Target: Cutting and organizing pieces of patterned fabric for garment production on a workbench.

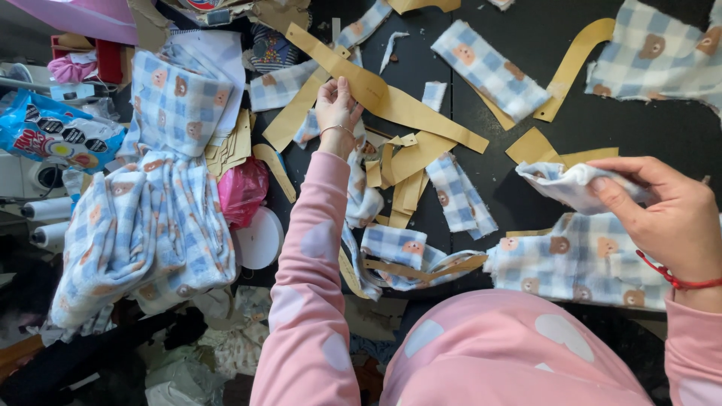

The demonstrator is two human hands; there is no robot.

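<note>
Black table (662,135) (cluttered): left hand (338,113) grips cardboard pattern (391,101).

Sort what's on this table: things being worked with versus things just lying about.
In hand:
left hand on long tan paper pattern
right hand holding white fabric piece

Lying about:
folded checked fabric pile
blue snack bag
pink plastic bag
white round disc

Count of items in view

Two hands: left hand (338,109), right hand (662,214). One black table (662,128). One large fabric pile (147,203). One pink bag (242,189). One white disc (259,239). One blue packet (56,134). Two white spools (47,222). Cardboard patterns (391,101) and checked fabric scraps (489,68): many, overlapping, exact count not determinable.
</note>
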